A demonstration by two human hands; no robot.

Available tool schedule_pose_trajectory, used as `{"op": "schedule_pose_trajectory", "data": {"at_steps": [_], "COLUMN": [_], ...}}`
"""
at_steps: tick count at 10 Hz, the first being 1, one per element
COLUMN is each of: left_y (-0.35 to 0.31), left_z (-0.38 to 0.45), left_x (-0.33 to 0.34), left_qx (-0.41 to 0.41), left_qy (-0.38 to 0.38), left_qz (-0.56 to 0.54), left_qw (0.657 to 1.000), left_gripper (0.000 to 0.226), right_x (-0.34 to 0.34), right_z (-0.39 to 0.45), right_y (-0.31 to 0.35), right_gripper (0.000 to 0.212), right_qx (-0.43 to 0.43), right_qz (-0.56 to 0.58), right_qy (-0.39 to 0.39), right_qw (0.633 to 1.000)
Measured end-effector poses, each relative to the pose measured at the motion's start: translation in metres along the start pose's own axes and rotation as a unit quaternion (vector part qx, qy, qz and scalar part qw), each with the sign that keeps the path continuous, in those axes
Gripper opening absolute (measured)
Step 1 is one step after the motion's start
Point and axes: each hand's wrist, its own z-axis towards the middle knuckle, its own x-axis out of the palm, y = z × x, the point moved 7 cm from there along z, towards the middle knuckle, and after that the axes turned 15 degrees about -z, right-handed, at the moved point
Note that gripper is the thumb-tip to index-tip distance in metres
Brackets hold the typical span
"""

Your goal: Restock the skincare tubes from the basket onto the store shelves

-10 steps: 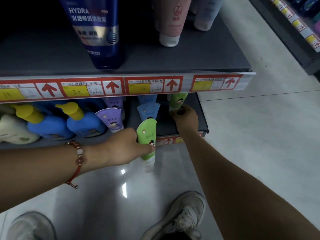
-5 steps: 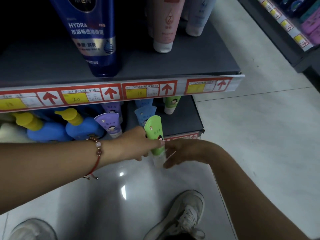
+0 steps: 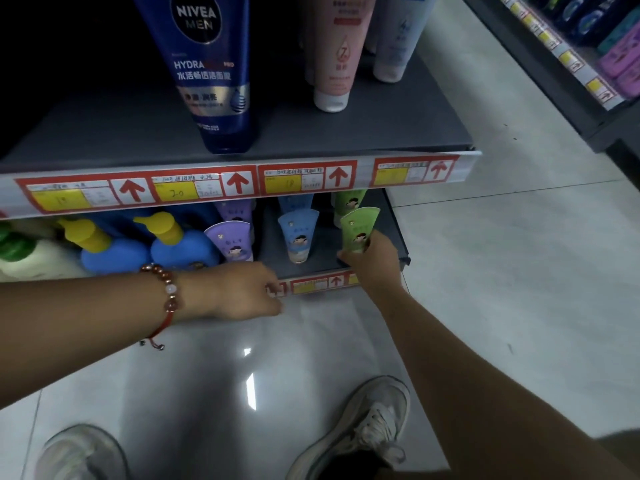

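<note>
My right hand [image 3: 374, 259] grips the lower end of a green tube [image 3: 358, 228] and holds it upright at the right end of the bottom shelf [image 3: 323, 251], just in front of another green tube [image 3: 349, 200]. To its left stand blue tubes [image 3: 298, 237] and purple tubes [image 3: 230, 239]. My left hand [image 3: 242, 291], with a red bead bracelet on the wrist, hovers in front of the bottom shelf's edge, fingers loosely curled, holding nothing. No basket is in view.
The upper shelf [image 3: 346, 136] carries a dark blue Nivea Men tube [image 3: 211, 71] and pink and white tubes [image 3: 337, 53]. Blue bottles with yellow pumps [image 3: 176, 244] fill the lower left. Another shelf unit [image 3: 588, 53] stands at right across the tiled floor. My shoes [image 3: 360, 427] are below.
The green tube passed from my left hand to my right hand, which carried it up to the right end of the bottom shelf. My left hand let go and stayed near the shelf edge.
</note>
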Motion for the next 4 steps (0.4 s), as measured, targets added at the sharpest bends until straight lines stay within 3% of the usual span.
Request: {"op": "schedule_pose_trajectory", "data": {"at_steps": [3, 4], "left_y": [0.044, 0.034], "left_z": [-0.027, -0.05], "left_x": [-0.001, -0.017], "left_qx": [-0.032, -0.006], "left_qy": [0.032, -0.005], "left_qz": [0.021, 0.03], "left_qw": [0.999, 1.0], "left_gripper": [0.044, 0.044], "right_x": [0.01, -0.007], "right_z": [0.003, -0.009], "right_y": [0.0, 0.004], "right_gripper": [0.043, 0.08], "right_qx": [0.012, 0.027], "right_qz": [0.035, 0.019], "right_qy": [0.004, 0.003], "right_qw": [0.999, 0.999]}}
